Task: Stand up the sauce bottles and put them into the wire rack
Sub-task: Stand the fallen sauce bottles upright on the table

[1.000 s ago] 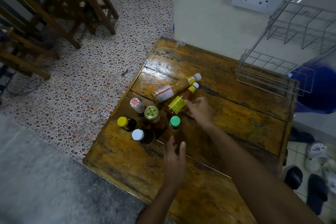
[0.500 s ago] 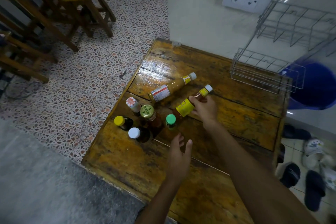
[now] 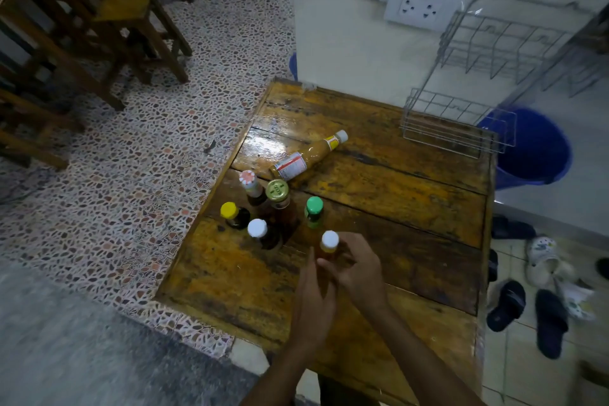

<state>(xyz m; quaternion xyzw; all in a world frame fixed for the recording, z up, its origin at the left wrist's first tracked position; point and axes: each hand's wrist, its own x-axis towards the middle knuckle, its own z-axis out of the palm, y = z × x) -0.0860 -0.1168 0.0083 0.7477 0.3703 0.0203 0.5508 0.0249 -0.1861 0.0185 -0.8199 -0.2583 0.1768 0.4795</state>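
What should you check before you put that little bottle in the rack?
1. Bottle with the white cap upright: ok.
2. Right hand grips it: ok.
3. Left hand out of the way: not ok, it is close beside the bottle.
4. Wire rack has room: ok, the lower shelf holds nothing.
5. Cap screwed tight: cannot tell.
6. Long orange bottle stood up: not ok, it lies on the table.

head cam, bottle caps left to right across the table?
yellow cap → red-and-white cap → white cap → gold lid → green cap → white cap of the bottle in the right hand → cap of the lying bottle.
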